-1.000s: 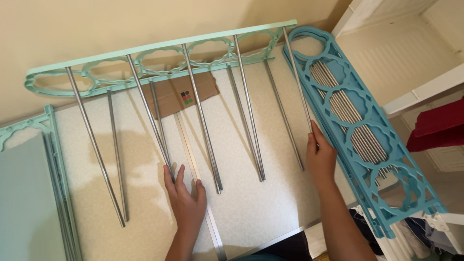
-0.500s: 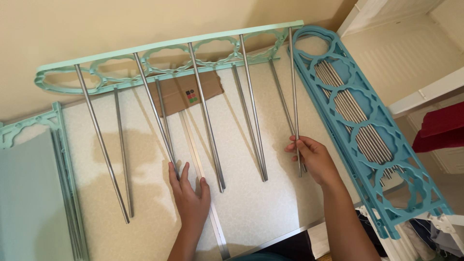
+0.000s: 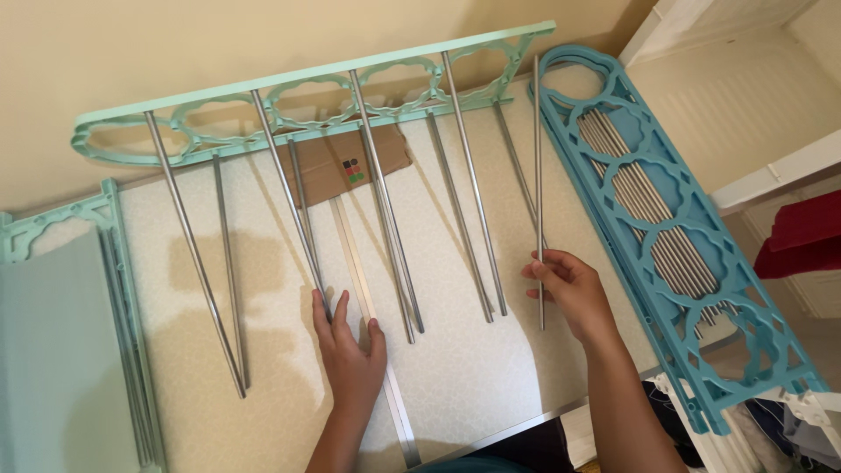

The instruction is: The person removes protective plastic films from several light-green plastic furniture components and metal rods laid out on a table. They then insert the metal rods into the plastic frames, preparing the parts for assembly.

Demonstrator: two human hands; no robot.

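Note:
A mint-green plastic side rail (image 3: 289, 96) leans against the beige wall, with several metal rods (image 3: 385, 201) plugged into it and slanting down onto the white board (image 3: 473, 385). My left hand (image 3: 350, 346) lies flat on the board, its fingertips touching the lower end of one rod (image 3: 293, 219). My right hand (image 3: 569, 289) grips a loose metal rod (image 3: 538, 158) near its lower end, holding it almost upright with its top near the rail's right end. A blue plastic rail (image 3: 674, 254) lies to the right of that hand.
More metal rods (image 3: 639, 201) lie bundled under the blue rail. A mint-green frame piece (image 3: 61, 333) lies at the left. A brown cardboard patch (image 3: 346, 166) and a flat metal strip (image 3: 368, 315) sit on the board. White shelving (image 3: 771, 96) with a red item (image 3: 802, 232) stands right.
My right hand left the blue rail, moved left and took hold of a loose rod, now raised toward the green rail's right end. My left hand stayed in place.

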